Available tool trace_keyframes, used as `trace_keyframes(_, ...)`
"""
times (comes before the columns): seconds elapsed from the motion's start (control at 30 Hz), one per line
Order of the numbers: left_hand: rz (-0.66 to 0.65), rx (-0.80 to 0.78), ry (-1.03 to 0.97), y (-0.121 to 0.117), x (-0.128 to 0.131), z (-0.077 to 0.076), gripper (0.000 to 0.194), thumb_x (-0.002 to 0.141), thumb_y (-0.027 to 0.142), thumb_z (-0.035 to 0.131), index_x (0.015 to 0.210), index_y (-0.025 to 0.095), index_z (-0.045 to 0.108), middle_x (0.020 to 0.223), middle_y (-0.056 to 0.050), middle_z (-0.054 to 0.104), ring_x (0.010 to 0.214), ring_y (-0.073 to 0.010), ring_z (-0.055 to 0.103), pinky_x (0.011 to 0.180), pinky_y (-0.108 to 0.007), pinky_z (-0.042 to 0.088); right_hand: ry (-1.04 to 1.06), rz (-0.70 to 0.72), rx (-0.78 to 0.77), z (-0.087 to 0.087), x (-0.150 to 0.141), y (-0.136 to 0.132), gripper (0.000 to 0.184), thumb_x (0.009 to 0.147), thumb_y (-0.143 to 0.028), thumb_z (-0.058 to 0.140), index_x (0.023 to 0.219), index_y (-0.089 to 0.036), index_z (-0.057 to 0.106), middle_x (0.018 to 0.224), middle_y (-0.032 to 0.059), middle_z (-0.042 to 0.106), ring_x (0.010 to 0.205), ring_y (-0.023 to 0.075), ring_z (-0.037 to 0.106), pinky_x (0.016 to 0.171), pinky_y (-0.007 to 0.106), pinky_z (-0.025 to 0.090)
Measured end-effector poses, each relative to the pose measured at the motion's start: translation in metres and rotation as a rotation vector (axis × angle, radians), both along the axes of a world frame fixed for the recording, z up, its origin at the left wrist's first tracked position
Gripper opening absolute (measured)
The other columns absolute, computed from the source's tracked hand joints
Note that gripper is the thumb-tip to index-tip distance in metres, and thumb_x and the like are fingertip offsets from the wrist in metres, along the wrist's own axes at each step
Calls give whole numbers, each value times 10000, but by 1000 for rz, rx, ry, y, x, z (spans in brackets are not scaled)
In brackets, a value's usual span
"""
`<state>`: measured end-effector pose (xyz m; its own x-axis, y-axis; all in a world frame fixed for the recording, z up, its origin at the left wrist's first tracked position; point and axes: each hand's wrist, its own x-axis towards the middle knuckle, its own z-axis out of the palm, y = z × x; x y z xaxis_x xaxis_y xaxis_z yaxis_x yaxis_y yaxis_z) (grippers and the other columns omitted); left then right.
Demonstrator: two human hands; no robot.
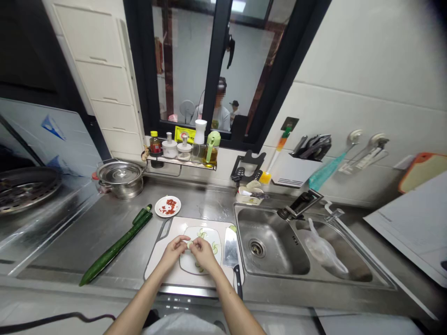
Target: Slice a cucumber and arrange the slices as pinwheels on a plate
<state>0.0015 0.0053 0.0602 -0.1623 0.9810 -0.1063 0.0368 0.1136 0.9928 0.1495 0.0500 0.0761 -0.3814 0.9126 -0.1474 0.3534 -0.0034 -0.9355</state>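
My left hand (175,251) and my right hand (204,255) meet over the left part of a white square plate (208,270). A thin pale cucumber slice (189,244) is pinched between their fingertips. Curved green-edged cucumber slices (214,247) lie in small fans at the plate's edges. Beneath the plate is a light cutting board (166,275). A kitchen knife (230,249) rests on the board's right side, its black handle toward me, with a cucumber end piece (233,228) by the blade tip.
Left of the board lies a long cucumber (117,249) with a shorter piece alongside. Chopped red bits sit on a small white plate (159,207). A lidded steel pot (127,186) stands behind. To the right is a steel sink (275,265) with a black faucet (296,204) and a plastic bag (326,253).
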Motion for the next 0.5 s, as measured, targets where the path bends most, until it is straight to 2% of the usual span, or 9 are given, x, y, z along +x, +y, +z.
trace_keyframes(0.1, -60, 159, 84, -5, -2, 5, 336, 771, 391, 603, 1014, 177, 691, 892, -57, 673, 793, -169, 590, 759, -294, 467, 143, 54, -266, 4, 3, 1, 283, 745, -457, 605, 729, -192, 505, 598, -33, 539, 531, 102, 488, 476, 200, 330)
trace_keyframes(0.2, -60, 253, 256, -8, -5, 6, 229, 797, 351, 624, 938, 197, 718, 963, -73, 670, 865, -186, 600, 801, -306, 469, 219, 106, -403, 9, 7, 0, 359, 698, -522, 638, 765, -187, 529, 611, -26, 561, 523, 98, 506, 428, 181, 297)
trace_keyframes(0.3, -64, 280, 356, -8, -7, 5, 180, 814, 339, 620, 869, 203, 723, 926, -67, 661, 865, -188, 607, 803, -305, 472, 230, 68, -407, 12, 8, 0, 378, 677, -526, 664, 767, -190, 517, 592, -38, 554, 502, 89, 499, 410, 173, 290)
trace_keyframes(0.5, -117, 252, 409, -7, -11, 5, 192, 831, 339, 606, 897, 196, 716, 896, -55, 670, 834, -174, 607, 787, -288, 465, 191, 61, -331, 12, 6, 3, 345, 698, -493, 668, 753, -187, 520, 558, -48, 532, 480, 79, 477, 408, 166, 293)
